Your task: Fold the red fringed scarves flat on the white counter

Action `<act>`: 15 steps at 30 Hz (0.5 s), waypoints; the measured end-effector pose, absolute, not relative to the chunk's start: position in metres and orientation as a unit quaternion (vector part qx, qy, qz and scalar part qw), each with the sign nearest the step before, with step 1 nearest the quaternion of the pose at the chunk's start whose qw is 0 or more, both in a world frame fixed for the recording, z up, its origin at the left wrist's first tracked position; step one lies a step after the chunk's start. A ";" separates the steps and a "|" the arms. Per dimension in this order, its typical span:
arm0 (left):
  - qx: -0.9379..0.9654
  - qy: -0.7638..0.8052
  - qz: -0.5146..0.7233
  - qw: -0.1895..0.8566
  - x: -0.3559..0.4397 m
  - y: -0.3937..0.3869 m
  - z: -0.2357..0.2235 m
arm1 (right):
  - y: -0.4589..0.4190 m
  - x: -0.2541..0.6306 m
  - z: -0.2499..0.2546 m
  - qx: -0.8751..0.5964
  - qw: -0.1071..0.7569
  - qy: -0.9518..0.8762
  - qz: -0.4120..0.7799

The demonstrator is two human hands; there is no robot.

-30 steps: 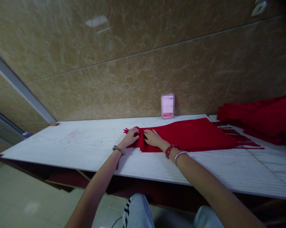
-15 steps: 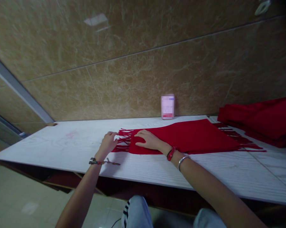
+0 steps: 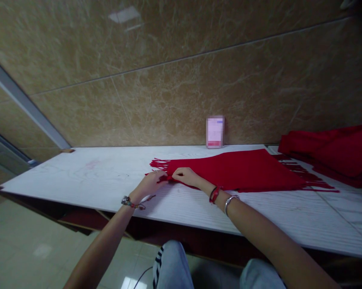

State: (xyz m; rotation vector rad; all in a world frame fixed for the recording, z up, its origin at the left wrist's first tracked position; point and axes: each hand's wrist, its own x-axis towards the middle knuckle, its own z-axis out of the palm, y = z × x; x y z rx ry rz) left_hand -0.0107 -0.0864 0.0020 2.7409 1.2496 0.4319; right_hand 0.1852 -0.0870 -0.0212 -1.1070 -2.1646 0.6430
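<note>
A red fringed scarf (image 3: pixel 235 170) lies flattened lengthwise on the white wood-grain tabletop, with tassels at both ends. At its left end, my right hand (image 3: pixel 185 176) is closed in a pinch on the near edge of the cloth. My left hand (image 3: pixel 152 182) is beside it, its fingers closed on the near corner of the scarf where the fringe begins. The cloth there is gathered up between the two hands, and part of the fringe is hidden behind my left hand. The far tassels of that end lie loose on the table.
A second heap of red cloth (image 3: pixel 331 154) lies at the right. Against the brown marbled wall (image 3: pixel 168 104) leans a small pinkish upright rectangle (image 3: pixel 215 132), its face blurred out. The white tabletop (image 3: pixel 87 176) has its front edge just above my knees.
My left hand has moved right onto the scarf's corner. My right hand has gone from lying spread on the cloth to pinching its near edge, which is now bunched.
</note>
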 end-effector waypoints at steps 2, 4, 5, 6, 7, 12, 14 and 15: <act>0.896 0.418 0.142 0.054 -0.009 -0.084 0.006 | -0.085 0.185 -0.024 -0.410 0.338 -0.801 0.275; 0.895 0.418 0.144 0.060 -0.006 -0.080 0.013 | -0.084 0.186 -0.026 -0.382 0.376 -0.788 0.303; 0.896 0.416 0.141 0.061 -0.005 -0.078 0.016 | -0.083 0.186 -0.027 -0.367 0.390 -0.784 0.313; 0.899 0.412 0.134 0.061 -0.003 -0.076 0.020 | -0.083 0.186 -0.027 -0.358 0.399 -0.783 0.315; 0.902 0.409 0.124 0.061 -0.002 -0.074 0.024 | -0.082 0.187 -0.028 -0.357 0.404 -0.783 0.312; 0.910 0.396 0.093 0.082 -0.001 -0.073 0.035 | -0.078 0.189 -0.030 -0.381 0.376 -0.790 0.299; 0.913 0.391 0.081 0.086 -0.003 -0.076 0.034 | -0.077 0.189 -0.030 -0.379 0.373 -0.794 0.295; 0.913 0.393 0.079 0.076 -0.005 -0.079 0.032 | -0.076 0.189 -0.030 -0.379 0.381 -0.791 0.292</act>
